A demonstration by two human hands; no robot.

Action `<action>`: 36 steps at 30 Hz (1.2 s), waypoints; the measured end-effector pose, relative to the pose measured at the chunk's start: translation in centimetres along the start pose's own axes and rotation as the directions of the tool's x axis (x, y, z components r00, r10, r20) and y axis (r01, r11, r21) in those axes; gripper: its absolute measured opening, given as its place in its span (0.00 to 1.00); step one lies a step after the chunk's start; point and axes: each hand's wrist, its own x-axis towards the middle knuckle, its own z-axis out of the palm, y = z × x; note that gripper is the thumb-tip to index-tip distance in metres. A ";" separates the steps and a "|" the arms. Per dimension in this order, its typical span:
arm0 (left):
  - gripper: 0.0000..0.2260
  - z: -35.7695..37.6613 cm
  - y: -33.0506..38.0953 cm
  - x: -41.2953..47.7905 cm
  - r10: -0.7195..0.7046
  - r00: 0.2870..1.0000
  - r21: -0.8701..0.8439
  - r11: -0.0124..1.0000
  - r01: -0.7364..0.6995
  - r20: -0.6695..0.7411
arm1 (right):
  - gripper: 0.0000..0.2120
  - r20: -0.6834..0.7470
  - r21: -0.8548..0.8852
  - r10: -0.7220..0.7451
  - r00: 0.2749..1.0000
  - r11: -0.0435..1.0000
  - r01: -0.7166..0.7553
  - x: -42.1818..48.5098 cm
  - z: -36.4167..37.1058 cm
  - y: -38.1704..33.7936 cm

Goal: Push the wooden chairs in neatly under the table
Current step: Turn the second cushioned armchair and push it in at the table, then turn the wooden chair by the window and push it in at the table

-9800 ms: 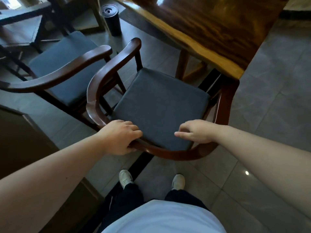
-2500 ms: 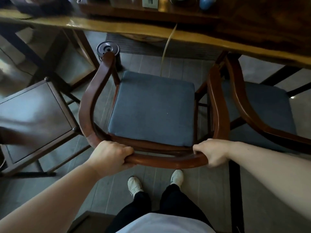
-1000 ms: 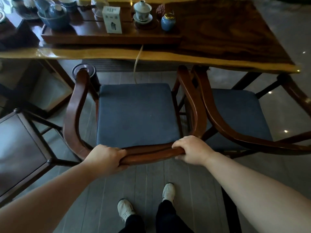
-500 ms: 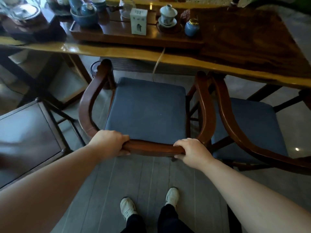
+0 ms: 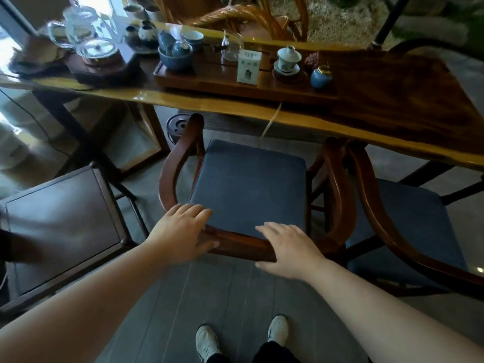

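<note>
Feet: two white shoes [image 5: 278, 330] are seen on grey floor planks at the bottom edge; the dark trouser legs are cut off by the frame.
Left hand: the left hand [image 5: 180, 233] is laid flat on the left part of the curved back rail, fingers spread forward onto the cushion edge; nothing is clenched, the hand is released.
Right hand: the right hand [image 5: 289, 247] is laid open over the right part of the same rail, fingers extended, thumb below the rail; no grasp is closed.
Near chair: the dark red-brown wooden armchair with a blue-grey seat cushion [image 5: 248, 184] is placed with its armrest tips at the table edge; the seat is not yet under the top. Its legs are hidden by the seat.
Second chair: a matching wooden armchair with a blue cushion [image 5: 408, 221] is set just beside it on the right, the arms almost touching; its right side is cut off.
Left stool: a dark square wooden stool [image 5: 60, 224] is partly cut off at the left edge.
Table: the long polished wooden table with a pale live edge [image 5: 392, 100] is seen beyond the chairs.
Under table: a dark round canister [image 5: 178, 127] is partly hidden by the chair arm.
Tabletop: a wooden tea tray [image 5: 217, 79] carries a blue bowl [image 5: 175, 57], a white card box [image 5: 248, 66], a white lidded cup [image 5: 288, 58] and a small blue jar [image 5: 320, 77]; the glass teapots [image 5: 86, 35] at far left are blurred.
</note>
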 end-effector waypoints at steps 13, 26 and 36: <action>0.31 -6.1 -9.0 -7.2 -0.334 0.941 0.140 0.931 0.338 -0.051 | 0.41 0.020 -0.100 -0.398 0.917 0.912 0.398 13.4 -3.7 -10.4; 0.27 -7.2 -13.1 -20.0 -0.756 0.651 0.108 0.643 0.758 -0.064 | 0.39 0.178 -0.059 -0.705 0.686 0.689 0.723 22.4 -2.9 -21.6; 0.25 -9.0 -24.4 -28.6 -0.827 0.557 0.063 0.553 0.830 -0.073 | 0.37 0.259 -0.114 -0.754 0.603 0.596 0.795 28.3 -1.0 -33.1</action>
